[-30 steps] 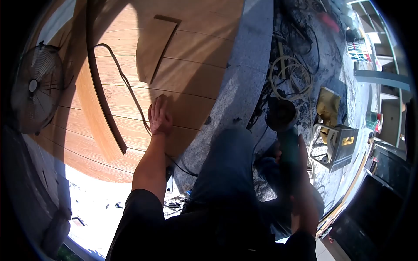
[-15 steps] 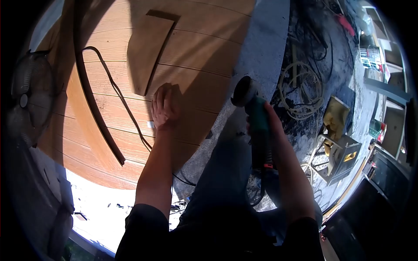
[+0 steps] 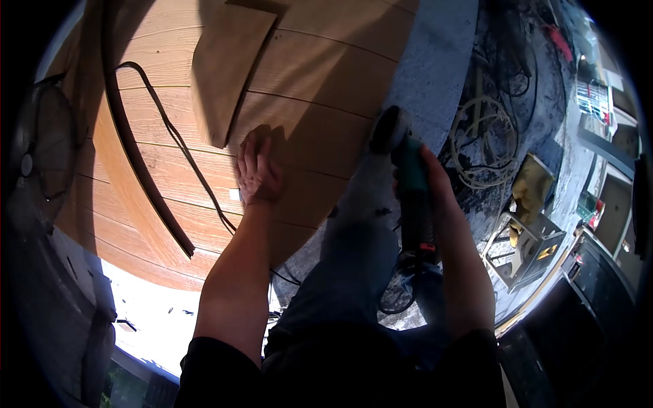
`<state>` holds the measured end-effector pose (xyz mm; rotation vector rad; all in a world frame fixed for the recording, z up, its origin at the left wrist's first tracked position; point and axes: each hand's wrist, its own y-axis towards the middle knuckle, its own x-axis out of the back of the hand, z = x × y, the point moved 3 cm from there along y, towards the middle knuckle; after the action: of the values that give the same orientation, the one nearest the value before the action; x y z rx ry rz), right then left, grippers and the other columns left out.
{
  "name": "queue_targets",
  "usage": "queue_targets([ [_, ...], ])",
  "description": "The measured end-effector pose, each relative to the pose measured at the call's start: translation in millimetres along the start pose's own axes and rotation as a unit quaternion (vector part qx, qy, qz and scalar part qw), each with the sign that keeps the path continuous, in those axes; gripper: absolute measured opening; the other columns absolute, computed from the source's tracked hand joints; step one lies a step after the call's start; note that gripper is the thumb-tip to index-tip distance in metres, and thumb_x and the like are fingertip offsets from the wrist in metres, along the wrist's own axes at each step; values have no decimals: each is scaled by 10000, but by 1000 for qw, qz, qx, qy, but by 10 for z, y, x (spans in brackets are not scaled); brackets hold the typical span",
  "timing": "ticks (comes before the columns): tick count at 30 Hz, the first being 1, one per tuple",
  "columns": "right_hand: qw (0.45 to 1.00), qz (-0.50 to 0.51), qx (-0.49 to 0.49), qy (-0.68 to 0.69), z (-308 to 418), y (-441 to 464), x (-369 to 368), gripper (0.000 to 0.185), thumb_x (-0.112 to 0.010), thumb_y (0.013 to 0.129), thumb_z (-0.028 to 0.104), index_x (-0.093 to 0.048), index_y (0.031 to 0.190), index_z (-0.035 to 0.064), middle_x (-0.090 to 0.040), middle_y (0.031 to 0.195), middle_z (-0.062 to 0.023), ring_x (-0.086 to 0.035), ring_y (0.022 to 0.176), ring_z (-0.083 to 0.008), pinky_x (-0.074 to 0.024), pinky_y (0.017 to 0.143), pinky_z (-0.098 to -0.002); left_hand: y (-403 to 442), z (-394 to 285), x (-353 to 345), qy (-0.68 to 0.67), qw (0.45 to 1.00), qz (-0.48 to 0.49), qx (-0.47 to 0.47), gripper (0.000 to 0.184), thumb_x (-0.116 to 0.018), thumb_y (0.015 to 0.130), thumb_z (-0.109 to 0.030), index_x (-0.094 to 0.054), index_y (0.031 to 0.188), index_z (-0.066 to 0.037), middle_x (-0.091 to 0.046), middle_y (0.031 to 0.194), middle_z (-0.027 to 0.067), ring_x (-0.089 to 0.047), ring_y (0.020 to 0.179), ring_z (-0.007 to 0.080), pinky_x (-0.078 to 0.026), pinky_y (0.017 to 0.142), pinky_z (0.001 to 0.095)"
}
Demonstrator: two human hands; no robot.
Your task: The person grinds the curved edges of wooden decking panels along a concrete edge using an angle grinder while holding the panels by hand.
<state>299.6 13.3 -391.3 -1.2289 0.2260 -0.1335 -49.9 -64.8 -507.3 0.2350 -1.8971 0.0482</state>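
Observation:
My left hand (image 3: 258, 170) lies with its fingers spread on the wood-grained planks (image 3: 309, 129), just below a cut brown board piece (image 3: 228, 71). A small white object (image 3: 235, 194) is beside its wrist. My right hand (image 3: 435, 180) is wrapped round a green and black angle grinder (image 3: 413, 177). The grinder's round head (image 3: 390, 129) is by the curved edge of the planks, over the grey floor; whether it touches them I cannot tell.
A dark cable (image 3: 173, 132) runs across the planks beside a long curved strip (image 3: 126, 177). On the left stands a fan (image 3: 51, 149). Coiled hose (image 3: 484, 143), a brown cloth (image 3: 532, 190) and a metal-framed tool (image 3: 530, 251) lie right. My knee (image 3: 360, 251) is below the grinder.
The grinder in my right hand has come up and left from beside my leg to the planks' edge. My left hand remains on the planks. The view has shifted slightly.

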Motion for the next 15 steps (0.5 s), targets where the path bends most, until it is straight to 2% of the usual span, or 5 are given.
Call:
queue_targets([
  [3,1000,-1,3,-20,46,48,9,786,-537,1023,660,-497,1390,-35,-684,985,-171,-726,800,-257,-619,665,-362,-4,14,-19,-5,1000,-1,-1,596,-616,878,-178,-573,1472,-188,-452,1616,130,-418,1483,380,-337,1212,573],
  [5,1000,5,-12,15,51,84,10,729,-553,1031,623,-526,1376,-19,-683,1012,-176,-717,771,-279,-613,655,-388,-4,11,-20,-8,1000,0,1,599,-616,875,-178,-573,1472,-185,-451,1616,131,-416,1483,381,-336,1214,572],
  [15,1000,-17,-17,-1,136,3,-150,795,-558,1024,643,-462,1425,-37,-672,1001,-177,-726,791,-263,-626,658,-364,-4,26,-4,-6,1000,17,0,608,-604,889,-194,-548,1494,-187,-419,1637,132,-383,1504,380,-305,1224,565],
])
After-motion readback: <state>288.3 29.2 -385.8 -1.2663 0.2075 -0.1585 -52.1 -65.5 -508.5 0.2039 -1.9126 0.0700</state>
